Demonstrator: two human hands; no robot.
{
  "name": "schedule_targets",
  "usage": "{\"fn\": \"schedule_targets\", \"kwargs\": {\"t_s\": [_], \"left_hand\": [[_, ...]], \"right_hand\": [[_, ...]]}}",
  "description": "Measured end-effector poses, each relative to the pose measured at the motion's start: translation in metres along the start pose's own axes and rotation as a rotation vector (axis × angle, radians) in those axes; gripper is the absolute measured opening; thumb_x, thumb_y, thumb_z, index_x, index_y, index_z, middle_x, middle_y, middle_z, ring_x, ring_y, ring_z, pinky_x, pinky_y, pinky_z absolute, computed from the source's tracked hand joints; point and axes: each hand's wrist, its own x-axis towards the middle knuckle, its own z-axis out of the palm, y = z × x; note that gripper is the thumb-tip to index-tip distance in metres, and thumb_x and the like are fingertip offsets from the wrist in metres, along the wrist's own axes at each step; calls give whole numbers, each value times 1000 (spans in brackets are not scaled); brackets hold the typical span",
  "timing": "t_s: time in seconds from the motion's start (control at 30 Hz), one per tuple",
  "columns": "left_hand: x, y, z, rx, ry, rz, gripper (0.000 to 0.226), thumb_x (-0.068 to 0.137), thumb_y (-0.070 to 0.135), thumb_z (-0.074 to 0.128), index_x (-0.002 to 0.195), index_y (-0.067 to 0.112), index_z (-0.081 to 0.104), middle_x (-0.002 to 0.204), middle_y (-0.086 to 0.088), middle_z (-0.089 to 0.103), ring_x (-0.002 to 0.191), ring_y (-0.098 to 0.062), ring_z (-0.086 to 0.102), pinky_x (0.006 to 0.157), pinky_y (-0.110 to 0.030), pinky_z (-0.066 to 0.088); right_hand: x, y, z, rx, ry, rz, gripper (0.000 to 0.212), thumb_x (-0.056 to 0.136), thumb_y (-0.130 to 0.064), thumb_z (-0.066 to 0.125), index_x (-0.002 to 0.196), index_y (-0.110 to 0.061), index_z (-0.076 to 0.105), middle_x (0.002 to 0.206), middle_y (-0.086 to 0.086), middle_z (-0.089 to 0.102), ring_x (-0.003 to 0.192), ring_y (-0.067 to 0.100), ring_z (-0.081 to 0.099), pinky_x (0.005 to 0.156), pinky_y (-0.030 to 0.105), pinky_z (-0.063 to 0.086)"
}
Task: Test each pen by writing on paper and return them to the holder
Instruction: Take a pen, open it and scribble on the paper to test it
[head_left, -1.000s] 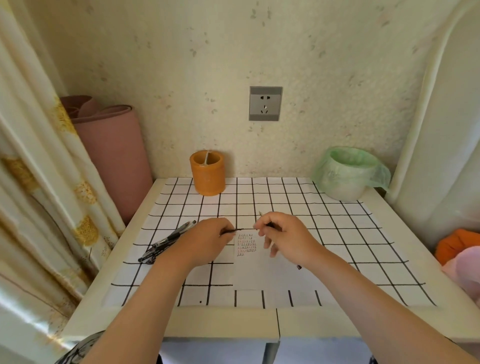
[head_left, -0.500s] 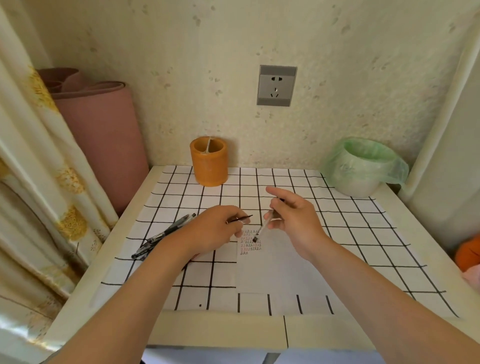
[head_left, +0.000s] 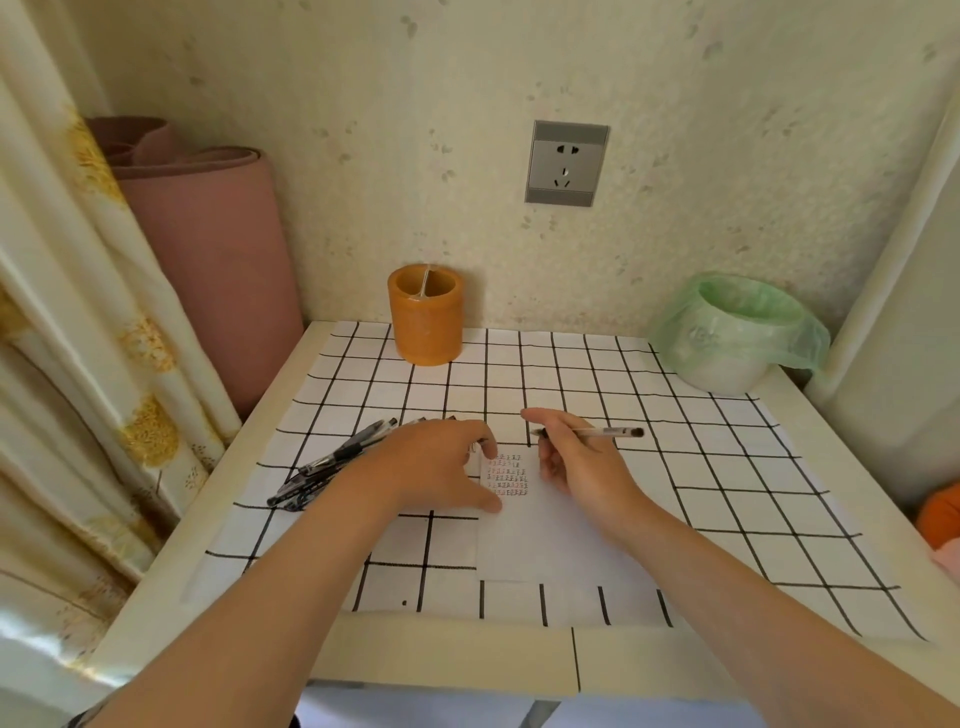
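- Head view: the right hand (head_left: 582, 467) pinches a clear pen (head_left: 597, 432) between thumb and curled fingers. The pen lies almost level, its tip toward 9 o'clock and its dark end toward 3 o'clock, just above the top edge of the paper (head_left: 519, 545).
- The left hand (head_left: 441, 467) rests palm down at 9 o'clock of the paper, with the thumb on the sheet. The fingers are bent, and I cannot tell whether they hold something small.
- More loose pens (head_left: 332, 462) lie in a bundle on the checked cloth (head_left: 727, 493), at 9 o'clock of the left hand.
- The orange holder (head_left: 426, 317) stands at 11 o'clock of the cloth, well apart from both hands. No pen shows above its rim.
- Handling, as I judge it: the pen is light, stiff and rather smooth, so a pinch low on the barrel, near the tip, suits writing. The paper is thin and can slide — one hand should press it.
- Writing: small rows of red and dark marks (head_left: 506, 475) sit at the top of the paper, too small to read. No brand is visible.
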Motion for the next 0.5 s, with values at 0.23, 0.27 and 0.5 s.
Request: {"fn": "schedule_targets", "kwargs": {"t_s": [0.23, 0.27, 0.5], "left_hand": [[1, 3, 7, 152, -1, -12, 90, 63, 69, 78, 142, 41, 43, 129, 13, 58, 112, -10, 54, 80, -26, 39], [2, 2, 7, 149, 2, -18, 92, 63, 69, 78, 143, 41, 42, 132, 13, 57, 116, -10, 54, 82, -26, 40], [7, 2, 19, 160, 28, -19, 95, 69, 76, 69, 150, 39, 36, 145, 10, 51, 130, -13, 49, 99, -31, 43]], "right_hand": [[6, 2, -5, 38, 34, -19, 30, 97, -4, 44, 104, -18, 70, 74, 6, 60, 61, 16, 56, 46, 22, 38], [7, 2, -6, 18, 30, -29, 28, 97, -4, 44, 103, -16, 69, 74, 7, 60, 62, 18, 57, 46, 25, 38], [6, 5, -14, -140, 43, -153, 16, 99, -14, 52, 101, -21, 67, 89, 3, 71, 83, 18, 70, 68, 26, 54]]}}
